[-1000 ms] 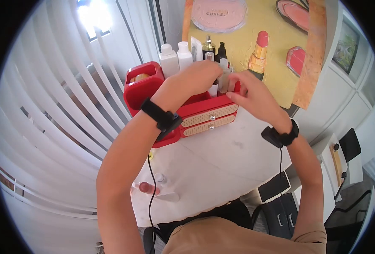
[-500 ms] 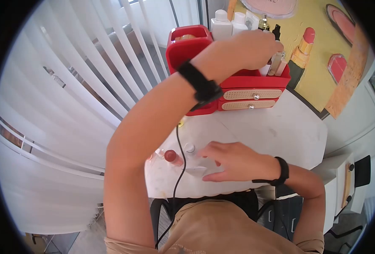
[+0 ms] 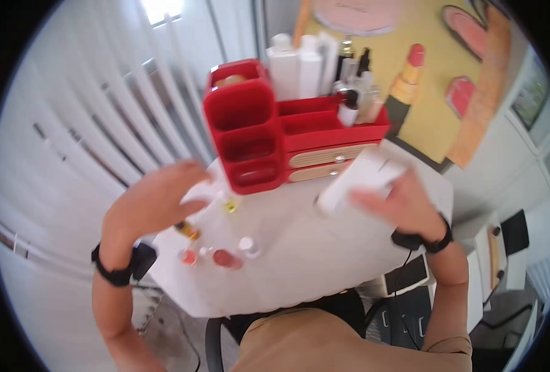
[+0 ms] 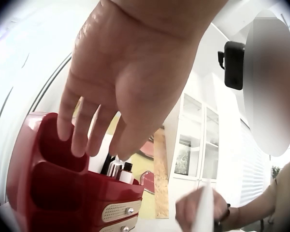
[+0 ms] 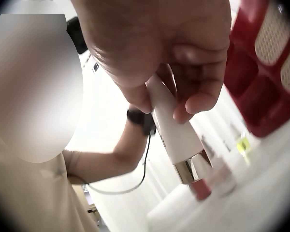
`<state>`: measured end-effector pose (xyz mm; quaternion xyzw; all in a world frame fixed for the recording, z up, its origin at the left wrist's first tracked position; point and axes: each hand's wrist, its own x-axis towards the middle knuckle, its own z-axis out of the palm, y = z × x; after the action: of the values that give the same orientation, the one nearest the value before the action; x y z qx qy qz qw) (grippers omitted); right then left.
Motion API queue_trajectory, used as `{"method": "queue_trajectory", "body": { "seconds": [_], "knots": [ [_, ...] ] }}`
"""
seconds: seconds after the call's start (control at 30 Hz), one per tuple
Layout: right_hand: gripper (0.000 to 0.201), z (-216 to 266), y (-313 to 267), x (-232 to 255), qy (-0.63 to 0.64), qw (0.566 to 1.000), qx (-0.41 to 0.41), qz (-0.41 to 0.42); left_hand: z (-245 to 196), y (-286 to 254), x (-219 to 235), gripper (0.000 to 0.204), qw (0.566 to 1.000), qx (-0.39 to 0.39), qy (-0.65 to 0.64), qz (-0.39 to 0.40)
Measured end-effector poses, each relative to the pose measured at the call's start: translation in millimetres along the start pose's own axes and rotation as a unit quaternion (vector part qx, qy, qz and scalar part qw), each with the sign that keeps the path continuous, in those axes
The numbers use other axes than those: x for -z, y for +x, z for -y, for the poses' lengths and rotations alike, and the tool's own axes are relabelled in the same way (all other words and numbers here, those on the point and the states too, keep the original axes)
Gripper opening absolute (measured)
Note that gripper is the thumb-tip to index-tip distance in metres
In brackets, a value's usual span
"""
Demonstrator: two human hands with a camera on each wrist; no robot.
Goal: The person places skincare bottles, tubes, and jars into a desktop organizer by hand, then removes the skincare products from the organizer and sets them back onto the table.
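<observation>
My right hand (image 3: 402, 201) pinches a white tube (image 3: 363, 178) above the right part of the table; the right wrist view shows thumb and fingers round the tube (image 5: 176, 133), its gold-coloured end pointing down. Empty and with fingers extended, my left hand (image 3: 157, 198) hovers over the table's left side. Below and beside it lie small bottles: a white-capped one (image 3: 248, 246), a reddish one (image 3: 225, 259) and an orange one (image 3: 189, 256). Behind stands the red organizer (image 3: 247, 111), whose right part holds a dark-capped bottle (image 3: 347, 111) among others.
Tall white bottles (image 3: 283, 68) stand at the organizer's back. A yellow-topped item (image 3: 230, 206) sits before it. A painting (image 3: 405, 77) leans behind at the right, and blinds (image 3: 101, 124) hang at the left. The white table (image 3: 287, 279) has a curved front edge.
My left hand has come away from the organizer, down and left. My right hand has risen rightward from beside the small bottles, now with the white tube. The head view has shifted.
</observation>
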<state>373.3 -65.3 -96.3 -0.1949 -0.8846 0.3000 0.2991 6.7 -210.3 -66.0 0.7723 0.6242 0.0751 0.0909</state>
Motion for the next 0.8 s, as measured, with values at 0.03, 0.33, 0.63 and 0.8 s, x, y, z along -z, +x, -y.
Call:
{"method": "queue_trajectory", "body": {
  "seconds": [0.03,0.33,0.63,0.8],
  "knots": [
    [0.017,-4.0,3.7,26.6,-0.016,0.997,-0.019,-0.070,4.0,-8.3,-3.7,0.043,0.998,0.049,-0.023,0.045],
    [0.036,-75.8,70.8,78.5,-0.070,0.981,-0.100,-0.152,40.6,-33.0,-52.6,0.032,0.975,0.188,-0.037,0.112],
    [0.036,-90.3,71.7,69.4,-0.044,0.985,-0.130,-0.103,40.1,-32.5,-48.3,0.023,0.989,0.129,-0.053,0.040],
    [0.034,-52.4,48.0,63.2,-0.086,0.982,-0.034,-0.165,11.6,-23.4,-7.7,0.020,0.993,0.072,-0.039,-0.089]
  ]
}}
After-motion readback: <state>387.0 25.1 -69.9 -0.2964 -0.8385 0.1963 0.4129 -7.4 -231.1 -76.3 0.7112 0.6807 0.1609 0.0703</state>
